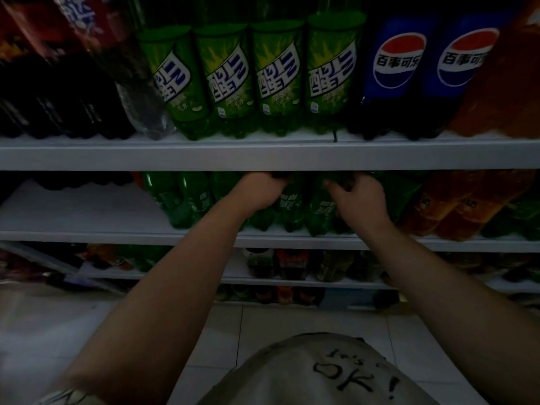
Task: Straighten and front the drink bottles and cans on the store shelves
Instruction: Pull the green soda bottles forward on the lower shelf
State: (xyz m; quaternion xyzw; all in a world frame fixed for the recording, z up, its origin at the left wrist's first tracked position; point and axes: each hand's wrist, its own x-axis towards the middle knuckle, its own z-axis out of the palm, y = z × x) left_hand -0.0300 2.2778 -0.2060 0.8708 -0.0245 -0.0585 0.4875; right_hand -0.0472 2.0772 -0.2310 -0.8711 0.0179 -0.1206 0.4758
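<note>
Both my hands reach into the second shelf, among a row of green soda bottles. My left hand grips the top of one green bottle. My right hand curls round the top of the neighbouring green bottle. The upper shelf board hides both bottle caps and my fingertips. More green bottles stand to the left of my hands, tilted in the wide view.
The top shelf carries several large green bottles, two blue cola bottles, dark bottles at left and orange ones at right. Orange bottles stand right of my hands. Bare shelf lies at left. Lower shelves hold small bottles.
</note>
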